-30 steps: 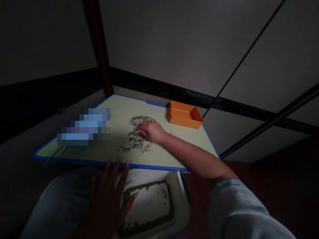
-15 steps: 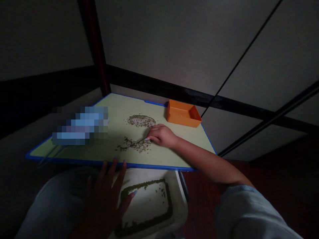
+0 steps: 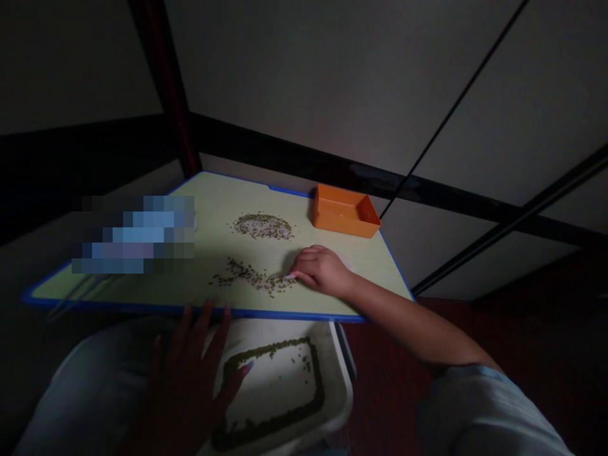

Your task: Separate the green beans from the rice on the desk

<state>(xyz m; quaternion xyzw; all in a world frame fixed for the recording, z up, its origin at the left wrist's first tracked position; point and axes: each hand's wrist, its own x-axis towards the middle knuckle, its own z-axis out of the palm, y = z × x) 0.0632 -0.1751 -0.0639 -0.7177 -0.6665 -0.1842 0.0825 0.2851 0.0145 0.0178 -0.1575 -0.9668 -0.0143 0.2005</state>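
My right hand (image 3: 319, 269) is closed on a thin, shiny tool (image 3: 280, 277), whose exact kind is too small to make out. Its tip touches the loose pile of small greenish-brown grains (image 3: 247, 273) near the front of the pale yellow board (image 3: 199, 215). Behind lies a denser heap of mixed green and whitish grains (image 3: 263, 227). My left hand (image 3: 190, 367) is spread, in shadow, with fingertips by the board's blue front edge and the thumb over a white bin (image 3: 344, 380) below.
An orange open box (image 3: 344, 218) stands at the board's back right corner. A blurred-out bluish object (image 3: 142, 234) sits at the left side. Inside the bin, green grains (image 3: 318, 373) line the edges. Cabinet panels (image 3: 308, 95) rise behind the board.
My right hand has drawn the tool right and toward me, dragging some front grains along. My left hand keeps its spread pose. The whole view has shifted slightly.
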